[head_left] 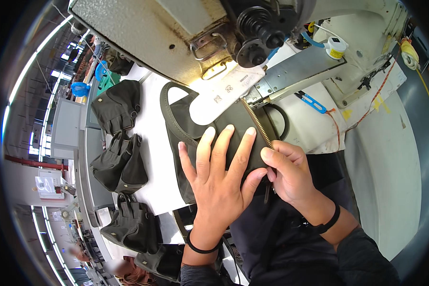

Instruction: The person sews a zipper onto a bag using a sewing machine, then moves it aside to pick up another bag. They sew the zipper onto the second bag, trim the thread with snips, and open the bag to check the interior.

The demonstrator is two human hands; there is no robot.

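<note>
A dark olive bag (232, 116) lies under the sewing machine (152, 35), its brass-toothed zipper (258, 123) running from near the needle area down toward me. My left hand (219, 186) rests flat on the bag with fingers spread, left of the zipper. At the zipper's near end, my right hand (291, 176) pinches the zipper's edge between thumb and curled fingers. A looped handle (164, 102) of the bag curves out at the left. The machine's metal arm and a white rounded piece (207, 108) cover the bag's far part, so the needle is hidden.
Several similar dark bags (119, 164) stand in a row along the left of the white table (152, 143). Blue-handled thread snips (312, 102) lie right of the machine's metal arm, near an orange cord (374, 107). Blurred people are at the lower left.
</note>
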